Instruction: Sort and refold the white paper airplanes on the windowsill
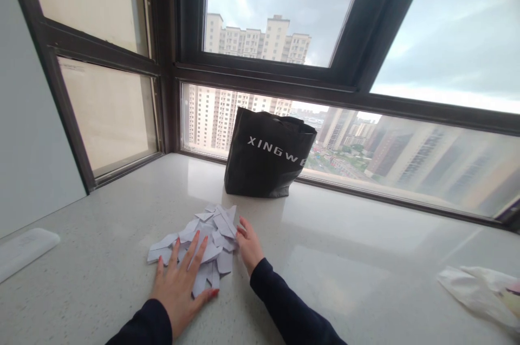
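Note:
A loose heap of white folded paper pieces [211, 236] lies on the pale speckled sill between my hands. Spread flat, my left hand [179, 280] rests over the heap's near left side, its fingertips on the paper and its thumb reaching to the right. My right hand [248, 245] is at the heap's right edge, its side against the paper, with the fingers curved and partly hidden from me. Whether it grips a piece there, I cannot make out.
Behind the heap a black bag [264, 161] with white lettering stands upright against the window. A whitish flat object [26, 247] lies at the far left. At the right edge is a crumpled white plastic bag [479, 291]. Dark window frames [268, 77] border the sill [345, 258].

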Action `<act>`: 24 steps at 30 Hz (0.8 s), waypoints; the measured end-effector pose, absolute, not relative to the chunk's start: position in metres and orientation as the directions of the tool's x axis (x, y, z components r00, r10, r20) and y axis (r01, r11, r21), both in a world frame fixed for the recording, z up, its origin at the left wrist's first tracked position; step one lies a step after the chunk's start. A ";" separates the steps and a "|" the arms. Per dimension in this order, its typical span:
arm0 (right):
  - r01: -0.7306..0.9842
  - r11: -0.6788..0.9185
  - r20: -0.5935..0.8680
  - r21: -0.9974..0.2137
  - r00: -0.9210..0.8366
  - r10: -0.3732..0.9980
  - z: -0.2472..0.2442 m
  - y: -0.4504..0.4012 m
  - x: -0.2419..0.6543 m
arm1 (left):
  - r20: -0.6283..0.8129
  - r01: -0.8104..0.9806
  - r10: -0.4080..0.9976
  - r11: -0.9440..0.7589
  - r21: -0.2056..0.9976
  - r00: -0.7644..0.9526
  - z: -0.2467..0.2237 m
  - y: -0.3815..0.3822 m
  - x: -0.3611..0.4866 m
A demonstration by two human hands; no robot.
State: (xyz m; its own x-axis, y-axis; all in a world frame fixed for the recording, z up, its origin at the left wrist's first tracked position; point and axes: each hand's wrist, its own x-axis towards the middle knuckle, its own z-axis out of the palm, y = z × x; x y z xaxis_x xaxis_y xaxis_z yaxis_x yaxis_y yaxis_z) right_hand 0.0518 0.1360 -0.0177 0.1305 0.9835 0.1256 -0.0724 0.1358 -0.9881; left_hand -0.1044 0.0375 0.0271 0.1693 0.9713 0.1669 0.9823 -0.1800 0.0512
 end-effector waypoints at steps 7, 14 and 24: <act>-0.050 0.161 0.155 -0.986 0.111 0.982 -0.013 0.117 0.064 | 0.294 0.976 0.933 -0.216 0.001 0.206 0.021 0.040 -0.105; 0.072 0.162 0.168 -0.984 0.096 0.981 -0.016 0.093 0.106 | 0.392 0.952 0.874 -0.307 -0.015 0.288 0.017 0.036 -0.082; 0.548 0.370 0.339 -0.750 -0.161 0.927 -0.004 0.061 0.149 | 0.595 0.567 0.345 -0.790 -0.234 0.726 -0.031 0.034 -0.039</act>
State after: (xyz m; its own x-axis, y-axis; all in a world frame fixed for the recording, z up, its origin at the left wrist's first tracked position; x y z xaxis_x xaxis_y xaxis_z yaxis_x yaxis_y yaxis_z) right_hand 0.1494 0.0606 -0.0037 -0.1610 0.9268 0.3392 0.5483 0.3698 -0.7501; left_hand -0.0390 0.0336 -0.0306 0.7263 0.3445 0.5948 0.5666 -0.7899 -0.2345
